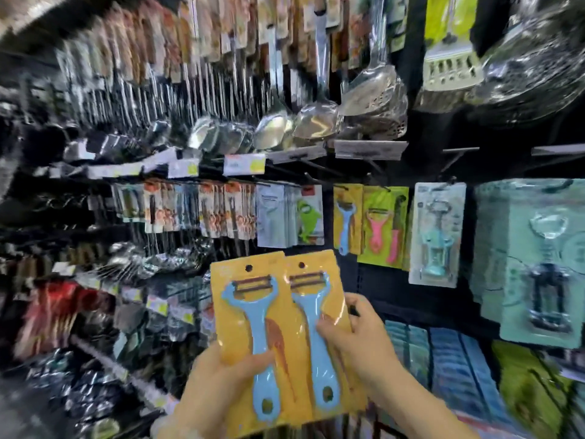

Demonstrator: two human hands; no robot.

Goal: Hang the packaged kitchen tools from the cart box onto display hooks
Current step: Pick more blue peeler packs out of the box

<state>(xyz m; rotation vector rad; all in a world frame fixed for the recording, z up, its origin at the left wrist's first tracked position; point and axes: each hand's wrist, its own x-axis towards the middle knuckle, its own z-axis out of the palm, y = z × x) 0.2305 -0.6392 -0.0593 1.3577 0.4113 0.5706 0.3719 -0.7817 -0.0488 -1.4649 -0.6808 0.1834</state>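
Observation:
Two yellow cards, each with a blue peeler under clear plastic, are held side by side in front of the display wall. My left hand [221, 384] grips the left peeler pack [250, 315] at its lower edge, thumb on the front. My right hand [361, 337] grips the right peeler pack [316, 318] from its right side, thumb on the blister. Each card has a punched hang hole at the top. A matching yellow pack with a blue peeler [346, 220] hangs on a hook just above and to the right. The cart box is out of sight.
Rows of ladles and spatulas [285, 122] hang above price tags [243, 164]. A green pack with pink peelers [381, 226], corkscrew packs [437, 232] and teal packs [538, 261] hang to the right. More packaged tools fill the hooks on the left.

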